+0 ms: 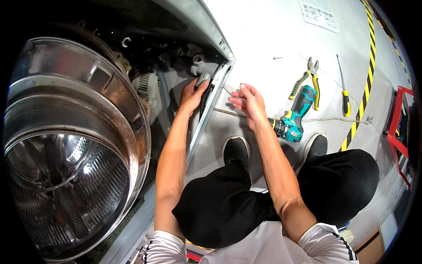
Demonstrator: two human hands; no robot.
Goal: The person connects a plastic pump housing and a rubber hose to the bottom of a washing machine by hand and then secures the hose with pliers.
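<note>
Grey and small, a part (202, 79) sat at the fingertips of the left hand (191, 97), whose thumb and fingers were drawn in narrowly around it, just inside the metal frame (210, 102). Outside that frame hung the right hand (249, 104), fingers loosely curled and the thumb apart from them; whether it touched the thin hose (231, 113) running behind it, I could not tell. Beyond the left hand stood a white pipe fitting (198, 68), and farther left a steel drum (74, 99) showed perforated, ribbed inner walls. Right of the right hand, a teal drill (295, 128), yellow-handled pliers (313, 70), a screwdriver (346, 99) and a screw (278, 58) lay on the floor. At far right stood a red box (392, 141), its contents too dark to name.
</note>
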